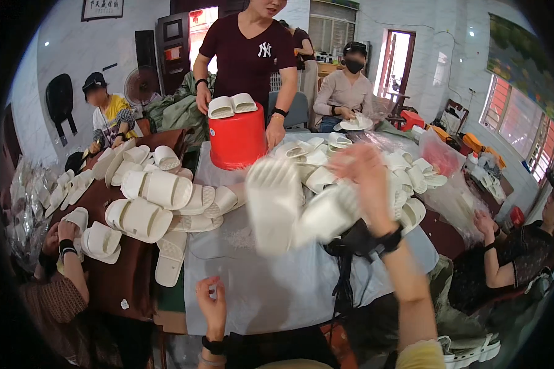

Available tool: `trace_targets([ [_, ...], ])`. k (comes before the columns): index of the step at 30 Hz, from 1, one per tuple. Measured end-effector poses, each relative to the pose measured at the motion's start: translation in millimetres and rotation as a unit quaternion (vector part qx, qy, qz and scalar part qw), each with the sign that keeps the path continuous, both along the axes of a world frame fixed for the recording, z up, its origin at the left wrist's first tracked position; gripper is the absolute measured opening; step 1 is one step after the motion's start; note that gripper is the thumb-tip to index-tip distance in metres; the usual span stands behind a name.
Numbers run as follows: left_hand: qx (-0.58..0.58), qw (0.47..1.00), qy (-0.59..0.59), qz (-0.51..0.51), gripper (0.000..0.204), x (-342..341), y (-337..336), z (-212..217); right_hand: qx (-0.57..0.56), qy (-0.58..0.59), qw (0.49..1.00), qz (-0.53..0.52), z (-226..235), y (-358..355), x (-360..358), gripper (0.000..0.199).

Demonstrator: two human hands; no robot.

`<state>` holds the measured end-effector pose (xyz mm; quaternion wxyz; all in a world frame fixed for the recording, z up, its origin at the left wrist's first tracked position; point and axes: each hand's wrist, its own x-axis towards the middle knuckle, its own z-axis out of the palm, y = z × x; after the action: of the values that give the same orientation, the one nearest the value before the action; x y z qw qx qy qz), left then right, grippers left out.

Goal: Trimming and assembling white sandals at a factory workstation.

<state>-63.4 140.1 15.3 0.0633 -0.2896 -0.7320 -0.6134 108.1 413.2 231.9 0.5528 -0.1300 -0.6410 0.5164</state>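
Observation:
My right hand (364, 175) is raised over the table and blurred by motion. Two white slippers are blurred just left of it: a large one (271, 206) in the air and a second one (326, 212) close to my palm. The blur hides whether my fingers grip either slipper. A black band sits on that wrist. My left hand (212, 307) is low at the near edge of the grey table cover (258, 289), fingers curled in, with nothing seen in it.
A red bucket (237, 141) with two slippers on top stands at the far side, a person in a dark red shirt behind it. White slippers are heaped on the brown table (135, 270) at left and at the back right. Seated people ring the tables. A black device with cords (351, 246) lies near my right wrist.

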Motion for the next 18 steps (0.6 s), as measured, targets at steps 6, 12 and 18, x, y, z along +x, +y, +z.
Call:
trace_targets([
  [6, -0.085, 0.995, -0.003, -0.045, 0.007, 4, -4, -27, 0.002, 0.219, 0.944, -0.245, 62, 164, 145, 0.019],
  [12, -0.109, 0.991, -0.018, -0.081, 0.007, 9, -4, -30, 0.088, -0.289, 0.759, -0.578, -45, 262, 257, 0.022],
  [18, -0.142, 0.981, -0.005, -0.129, 0.010, 9, 6, -8, -0.004, -0.341, 0.853, -0.396, -131, 244, 258, 0.033],
])
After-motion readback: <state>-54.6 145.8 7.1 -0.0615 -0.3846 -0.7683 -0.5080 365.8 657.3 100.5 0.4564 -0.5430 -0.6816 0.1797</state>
